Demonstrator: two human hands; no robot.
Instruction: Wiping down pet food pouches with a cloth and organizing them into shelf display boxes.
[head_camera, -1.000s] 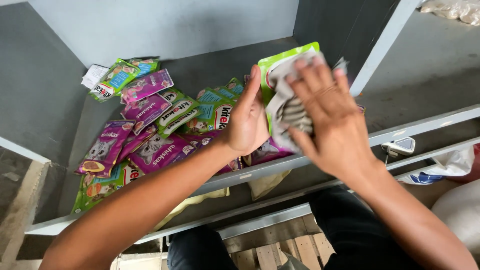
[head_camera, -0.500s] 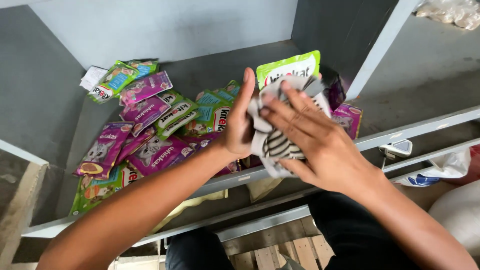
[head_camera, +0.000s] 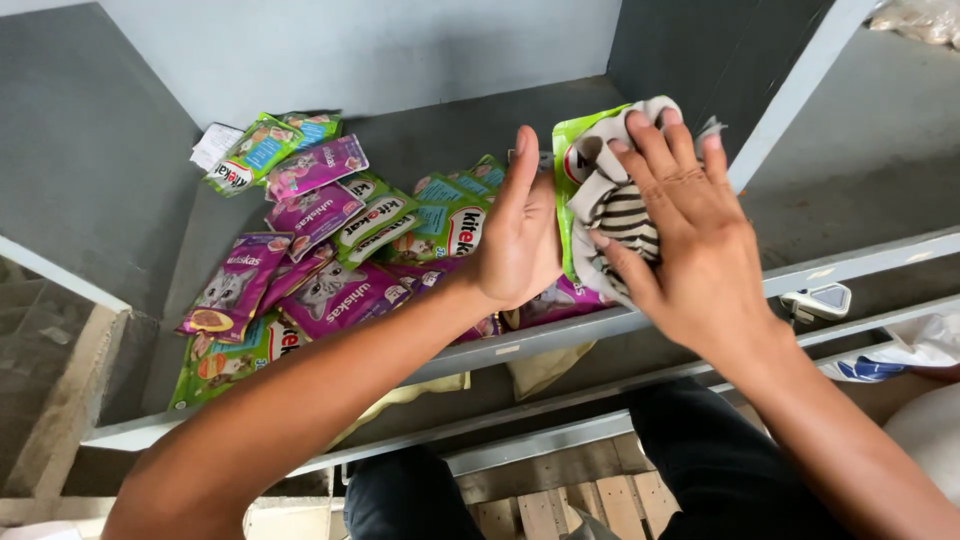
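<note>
My left hand (head_camera: 520, 235) holds a green pouch (head_camera: 572, 160) upright by its left edge, fingers flat against it. My right hand (head_camera: 680, 225) presses a grey striped cloth (head_camera: 620, 205) against the face of that pouch. Both hands are over the right end of a grey metal shelf (head_camera: 420, 150). To the left on the shelf lie several flat purple pouches (head_camera: 340, 295) and green and teal pouches (head_camera: 445, 220) in a loose spread.
A white paper slip (head_camera: 212, 145) lies at the back left of the shelf. A slanted grey upright (head_camera: 790, 95) borders the shelf on the right. A small white device (head_camera: 820, 300) sits on the lower rail. Wooden slats (head_camera: 560, 505) lie below.
My right hand has slid the cloth up and across the green pouch, from lower on its face to its upper part. My left hand has stayed on the pouch's left edge.
</note>
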